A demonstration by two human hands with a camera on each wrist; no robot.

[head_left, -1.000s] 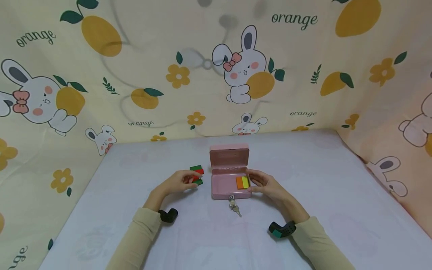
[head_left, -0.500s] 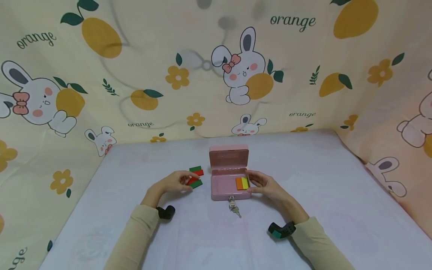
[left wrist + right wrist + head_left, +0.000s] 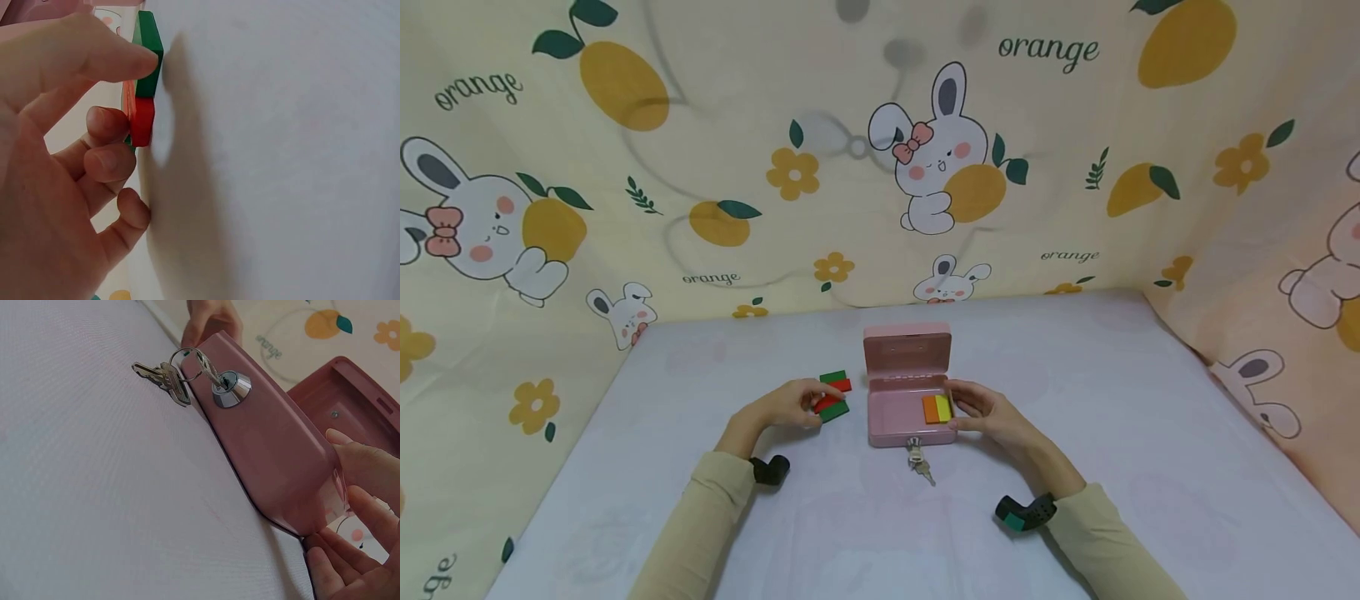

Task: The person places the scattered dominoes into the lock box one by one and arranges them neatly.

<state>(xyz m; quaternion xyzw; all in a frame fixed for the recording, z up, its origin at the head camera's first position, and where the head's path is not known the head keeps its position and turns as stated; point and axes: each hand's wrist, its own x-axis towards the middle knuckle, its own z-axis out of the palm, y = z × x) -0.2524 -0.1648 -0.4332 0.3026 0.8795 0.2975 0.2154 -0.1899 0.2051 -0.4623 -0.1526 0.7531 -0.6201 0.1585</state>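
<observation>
A pink metal cash box stands with its lid raised. Inside, at its right end, lie an orange block and a yellow block. My left hand, left of the box, pinches a red block and a green block lying side by side; its thumb is on the green one. Just behind them lie another green block and red block. My right hand grips the box's right end, thumb at the rim and fingers along the end wall.
Keys on a ring hang from the lock in the box's front wall, lying on the white tabletop. A printed curtain rises behind the table. Black wrist cameras are strapped to both wrists.
My left hand has shifted slightly with the red and green blocks, which turn a little and show more between its fingers. My right hand and the box keep their places.
</observation>
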